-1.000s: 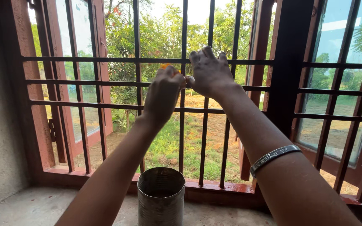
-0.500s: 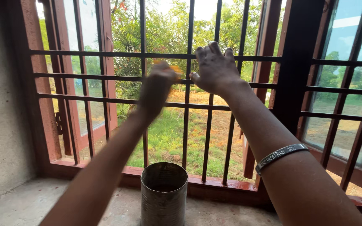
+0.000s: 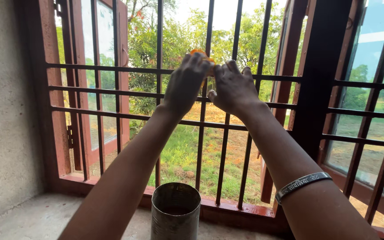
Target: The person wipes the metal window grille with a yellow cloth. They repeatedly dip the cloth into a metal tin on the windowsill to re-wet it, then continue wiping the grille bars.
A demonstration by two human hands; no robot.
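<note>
Both hands raised at window grille [image 3: 112, 89]: left hand [image 3: 186, 84] pinching orange piece [image 3: 201, 54], right hand [image 3: 233, 86] spread on bars.

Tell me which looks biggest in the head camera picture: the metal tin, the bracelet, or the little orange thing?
1. Metal tin, largest as it appears, though it sits near the camera.
2. Bracelet, a thin band on the right wrist, also close to the camera.
3. Orange thing, smallest; only a bit peeks above the left hand, and it is farthest away.

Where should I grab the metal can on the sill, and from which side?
Grip the can around its round side wall, coming from above and the near side. It stands upright with an open top, and the grille bars close off the far side.
</note>
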